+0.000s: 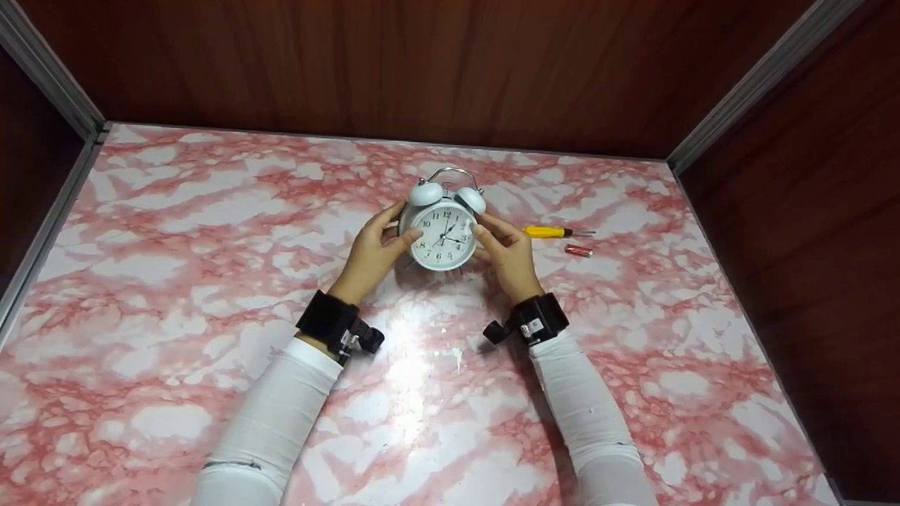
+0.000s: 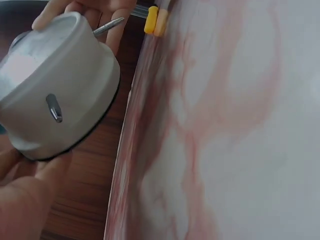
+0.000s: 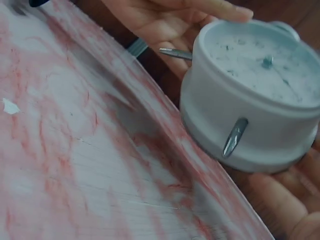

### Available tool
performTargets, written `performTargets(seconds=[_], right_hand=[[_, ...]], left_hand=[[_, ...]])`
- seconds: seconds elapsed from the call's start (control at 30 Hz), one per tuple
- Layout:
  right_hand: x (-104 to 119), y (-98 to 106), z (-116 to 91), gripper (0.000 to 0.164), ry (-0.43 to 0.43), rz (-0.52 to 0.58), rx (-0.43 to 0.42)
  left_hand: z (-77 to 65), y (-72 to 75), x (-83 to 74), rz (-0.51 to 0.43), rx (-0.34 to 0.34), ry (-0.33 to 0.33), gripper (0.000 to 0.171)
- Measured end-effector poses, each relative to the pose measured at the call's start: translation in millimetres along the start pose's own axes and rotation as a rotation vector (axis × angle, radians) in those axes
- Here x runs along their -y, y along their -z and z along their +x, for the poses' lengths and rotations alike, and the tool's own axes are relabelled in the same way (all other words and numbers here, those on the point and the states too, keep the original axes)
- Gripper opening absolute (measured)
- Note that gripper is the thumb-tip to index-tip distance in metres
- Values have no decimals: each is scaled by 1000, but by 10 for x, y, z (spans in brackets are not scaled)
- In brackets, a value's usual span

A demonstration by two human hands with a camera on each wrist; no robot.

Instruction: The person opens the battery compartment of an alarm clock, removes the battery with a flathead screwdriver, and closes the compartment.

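A white twin-bell alarm clock (image 1: 439,246) is held between both hands, its dial tilted up toward the head camera. My left hand (image 1: 375,253) grips its left side, thumb on the dial's edge and fingers behind. On the opposite side my right hand (image 1: 508,253) grips it the same way. Two metal feet stick out below the clock (image 2: 75,95) in the left wrist view. From the right wrist, the clock (image 3: 250,105) shows its dial and feet, held off the table. The clock's back is hidden.
Right of the right hand lies a yellow-handled screwdriver (image 1: 548,232). Just below it is a red battery (image 1: 579,250). The red-and-white marbled table (image 1: 176,295) has dark wood panels (image 1: 351,70) along its back and sides.
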State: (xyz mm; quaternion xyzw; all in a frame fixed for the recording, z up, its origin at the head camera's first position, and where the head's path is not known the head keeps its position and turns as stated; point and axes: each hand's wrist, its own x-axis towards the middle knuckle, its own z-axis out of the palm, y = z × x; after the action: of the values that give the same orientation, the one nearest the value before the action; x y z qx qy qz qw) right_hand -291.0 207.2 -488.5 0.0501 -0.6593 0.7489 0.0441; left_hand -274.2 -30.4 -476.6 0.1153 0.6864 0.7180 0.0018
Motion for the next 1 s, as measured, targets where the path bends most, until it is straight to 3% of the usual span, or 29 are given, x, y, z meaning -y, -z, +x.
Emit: performTargets(seconds=[0.33,0.73,1.0], right_hand=[[-66,34,39,33,-67,-55,-3],[-68,-17,35,31,-110,-180,33],[-95,-4,57,29,-12,-324,87]], left_hand=[[14,-96,65,83,-96,40,47],[19,-103,191,174,-151,104,43],[29,-90,185,221,-158,155,43]])
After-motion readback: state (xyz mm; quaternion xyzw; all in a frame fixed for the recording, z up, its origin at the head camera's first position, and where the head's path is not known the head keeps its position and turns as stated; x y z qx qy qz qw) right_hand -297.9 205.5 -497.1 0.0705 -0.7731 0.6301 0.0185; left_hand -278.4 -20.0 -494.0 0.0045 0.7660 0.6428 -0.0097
